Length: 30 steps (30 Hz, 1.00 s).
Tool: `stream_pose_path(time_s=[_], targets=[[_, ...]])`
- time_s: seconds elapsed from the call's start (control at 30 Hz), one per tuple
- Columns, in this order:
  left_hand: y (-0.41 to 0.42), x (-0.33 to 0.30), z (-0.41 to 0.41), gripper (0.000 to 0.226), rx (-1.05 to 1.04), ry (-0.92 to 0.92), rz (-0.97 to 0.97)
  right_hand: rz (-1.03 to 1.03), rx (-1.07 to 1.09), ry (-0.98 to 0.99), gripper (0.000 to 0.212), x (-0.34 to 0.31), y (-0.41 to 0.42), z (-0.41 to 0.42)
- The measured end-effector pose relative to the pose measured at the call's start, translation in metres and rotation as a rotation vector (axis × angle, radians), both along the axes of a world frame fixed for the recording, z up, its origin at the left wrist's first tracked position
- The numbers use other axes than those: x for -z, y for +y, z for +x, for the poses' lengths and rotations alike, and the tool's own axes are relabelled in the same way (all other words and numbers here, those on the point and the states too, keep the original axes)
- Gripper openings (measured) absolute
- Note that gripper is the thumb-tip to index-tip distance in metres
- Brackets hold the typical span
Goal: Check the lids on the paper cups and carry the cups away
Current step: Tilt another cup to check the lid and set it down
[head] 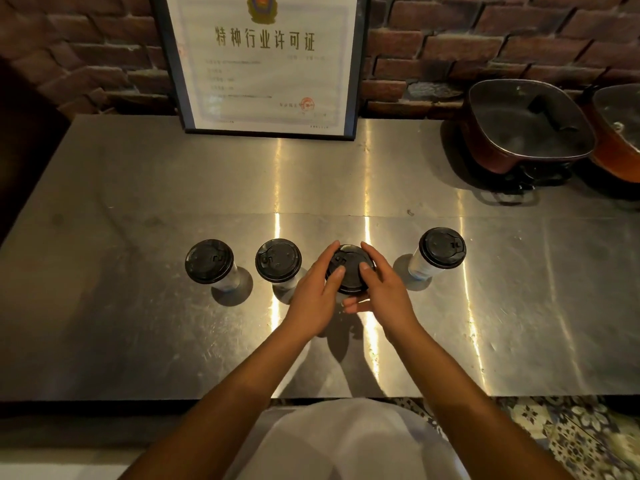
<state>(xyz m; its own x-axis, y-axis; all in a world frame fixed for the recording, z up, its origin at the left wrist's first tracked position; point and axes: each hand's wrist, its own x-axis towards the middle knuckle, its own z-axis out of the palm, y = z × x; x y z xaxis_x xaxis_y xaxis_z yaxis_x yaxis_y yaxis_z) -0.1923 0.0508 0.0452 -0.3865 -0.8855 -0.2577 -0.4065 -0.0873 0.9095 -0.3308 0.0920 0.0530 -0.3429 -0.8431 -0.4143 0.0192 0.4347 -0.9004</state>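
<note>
Several white paper cups with black lids stand in a row on the steel counter (173,188). The far-left cup (209,261) and the one beside it (278,260) stand free, as does the far-right cup (442,248). My left hand (318,289) and my right hand (381,289) hold the third cup from both sides, thumbs pressing on its black lid (349,270). Fingers of both hands curl round the lid's rim. The cup's body is hidden under the lid and my hands.
A framed certificate (263,64) leans against the brick wall at the back. Two dark red electric pots, one nearer (526,126) and one cut off by the frame edge (620,133), stand at the back right. The counter's front edge (138,398) is close to my body.
</note>
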Motion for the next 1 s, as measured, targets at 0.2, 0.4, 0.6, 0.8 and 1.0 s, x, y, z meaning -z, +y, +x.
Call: stream_pose_path(time_s=[0.2, 0.4, 0.6, 0.8, 1.0], targets=[[-0.033, 0.012, -0.013, 0.050, -0.107, -0.041, 0.072, 0.060, -0.052, 0.056, 0.040, 0.015, -0.044, -0.001], [-0.034, 0.029, -0.021, 0.048, -0.181, -0.094, 0.073, 0.066, -0.047, 0.055, 0.042, 0.027, -0.046, -0.003], [-0.028, 0.030, -0.026, 0.049, -0.225, -0.095, 0.055, 0.054, -0.069, 0.052, 0.041, 0.034, -0.046, -0.009], [-0.021, 0.025, -0.019, 0.056, -0.270, -0.196, 0.034, 0.096, -0.064, 0.080, 0.047, 0.032, -0.043, -0.010], [0.005, -0.009, -0.001, 0.077, -0.143, -0.362, -0.028, 0.162, -0.037, 0.264, 0.061, 0.024, -0.040, -0.024]])
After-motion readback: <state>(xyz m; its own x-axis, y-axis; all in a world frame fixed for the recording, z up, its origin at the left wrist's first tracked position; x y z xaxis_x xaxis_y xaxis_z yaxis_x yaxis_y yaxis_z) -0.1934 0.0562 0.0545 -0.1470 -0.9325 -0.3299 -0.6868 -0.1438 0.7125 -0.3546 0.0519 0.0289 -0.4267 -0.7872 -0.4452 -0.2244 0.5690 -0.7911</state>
